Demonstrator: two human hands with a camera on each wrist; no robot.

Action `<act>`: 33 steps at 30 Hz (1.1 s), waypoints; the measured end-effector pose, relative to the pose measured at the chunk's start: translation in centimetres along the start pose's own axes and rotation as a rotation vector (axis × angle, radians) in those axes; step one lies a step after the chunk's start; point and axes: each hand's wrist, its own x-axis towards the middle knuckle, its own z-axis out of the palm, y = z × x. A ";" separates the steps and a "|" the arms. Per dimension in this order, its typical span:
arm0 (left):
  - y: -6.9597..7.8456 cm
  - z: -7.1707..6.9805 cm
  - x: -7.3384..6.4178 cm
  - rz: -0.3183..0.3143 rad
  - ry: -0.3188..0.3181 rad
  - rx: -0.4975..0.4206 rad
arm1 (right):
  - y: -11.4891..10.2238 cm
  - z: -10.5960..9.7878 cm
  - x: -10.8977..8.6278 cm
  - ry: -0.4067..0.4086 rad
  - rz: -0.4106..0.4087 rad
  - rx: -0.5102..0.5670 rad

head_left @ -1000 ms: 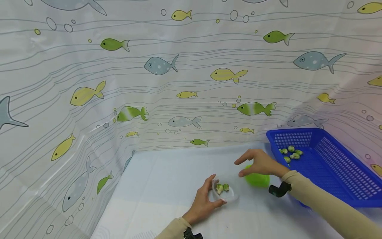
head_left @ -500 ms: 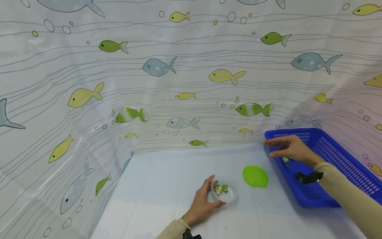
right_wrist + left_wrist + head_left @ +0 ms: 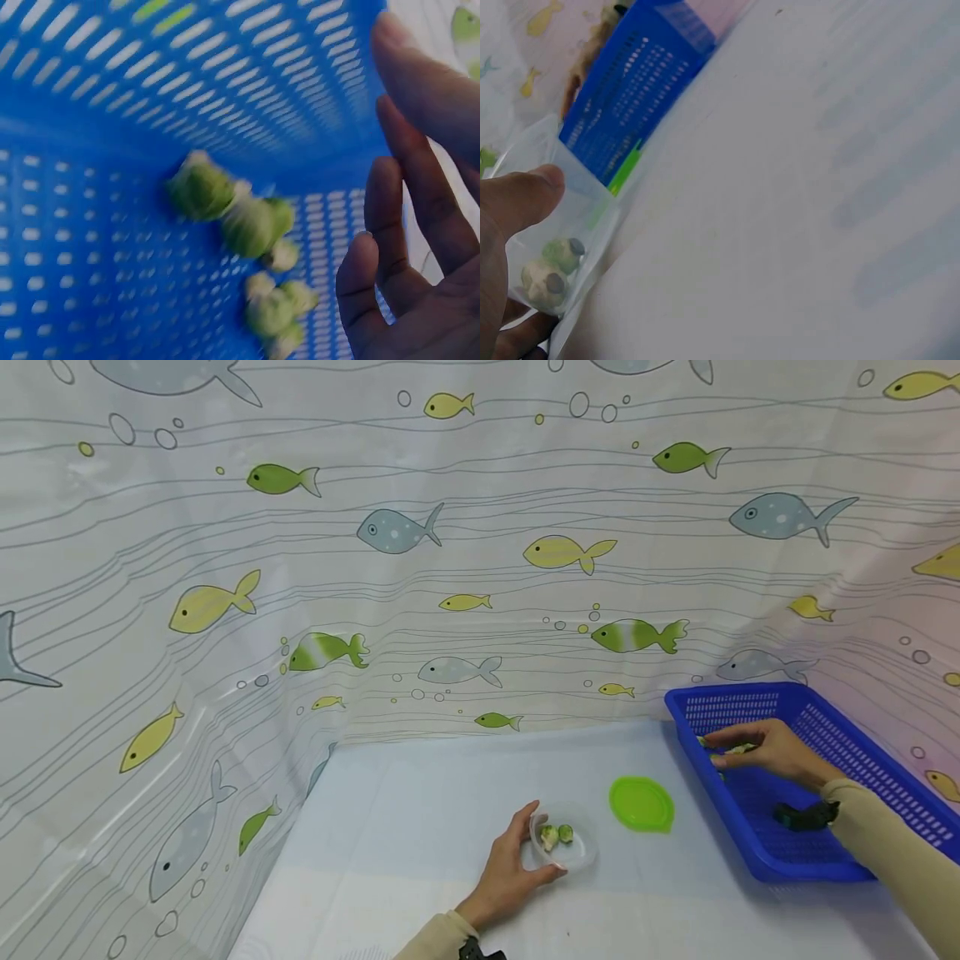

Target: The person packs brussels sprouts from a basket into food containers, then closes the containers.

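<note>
My right hand point(image 3: 776, 753), fingers spread, has moved from the green lid point(image 3: 641, 804) right into the blue basket point(image 3: 780, 860); my left hand point(image 3: 510, 870) still pinches the clear tub point(image 3: 579, 854).

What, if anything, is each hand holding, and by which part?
The left hand grips the clear container by its sides; the right hand holds nothing, its fingers apart.
</note>
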 end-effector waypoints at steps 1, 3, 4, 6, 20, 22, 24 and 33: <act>0.0 0.0 0.0 -0.001 -0.001 0.000 | 0.4 -0.1 -0.1 -0.009 0.016 -0.008; 0.1 -0.1 0.0 0.000 -0.003 -0.001 | 1.0 -0.2 -0.2 -0.039 0.038 -0.024; 0.1 -0.1 0.0 -0.001 -0.003 0.000 | 1.3 -0.2 -0.2 -0.059 0.044 -0.020; 0.2 -0.1 0.0 0.004 0.001 0.003 | 1.9 -0.2 0.0 -0.101 0.045 -0.021; 0.1 -0.1 -0.1 0.007 -0.003 0.003 | 3.2 -0.2 0.0 -0.199 0.055 -0.051; 0.1 -0.1 -0.1 0.007 -0.005 0.000 | 3.4 -0.2 0.0 -0.203 0.047 -0.047; 0.0 -0.1 -0.1 0.009 -0.006 0.000 | 3.6 -0.2 0.1 -0.207 0.042 -0.049; -0.1 0.0 -0.2 0.023 0.003 0.007 | 3.9 -0.1 0.4 -0.192 0.076 -0.099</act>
